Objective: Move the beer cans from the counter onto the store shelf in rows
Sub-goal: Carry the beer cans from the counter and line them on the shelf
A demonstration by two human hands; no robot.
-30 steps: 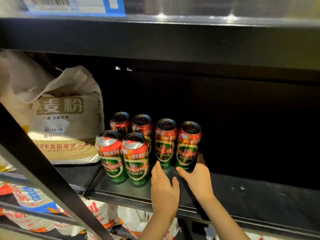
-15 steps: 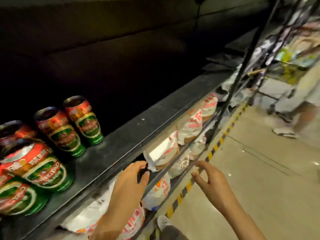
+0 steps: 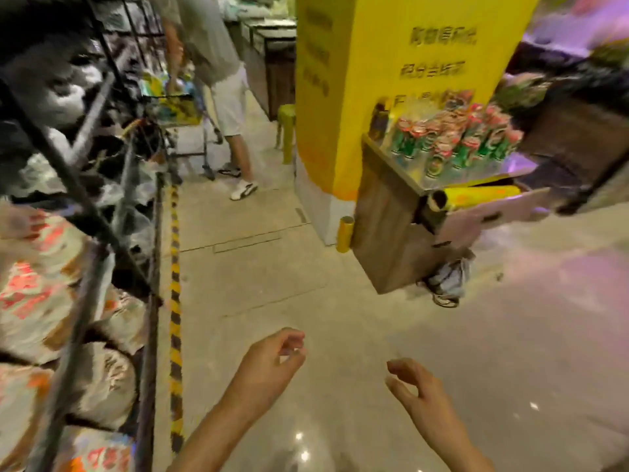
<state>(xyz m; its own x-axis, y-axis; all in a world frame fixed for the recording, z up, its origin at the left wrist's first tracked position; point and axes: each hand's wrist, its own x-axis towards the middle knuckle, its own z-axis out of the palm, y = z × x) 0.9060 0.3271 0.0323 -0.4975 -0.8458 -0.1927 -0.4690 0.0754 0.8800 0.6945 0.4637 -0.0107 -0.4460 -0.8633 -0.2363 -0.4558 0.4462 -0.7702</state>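
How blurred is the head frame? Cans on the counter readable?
Head view: heavy motion blur throughout; beer cans on the counter smear into red-green streaks, labels unreadable; both hands fairly sharp; small glare spots on the floor.

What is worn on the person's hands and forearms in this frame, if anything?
Nothing shows. The left hand and right hand are bare, with no gloves, and I can make out no rings, watch or wristband, though motion blur limits fine detail. Both forearms are bare to the bottom edge of the picture; no sleeve comes into view.
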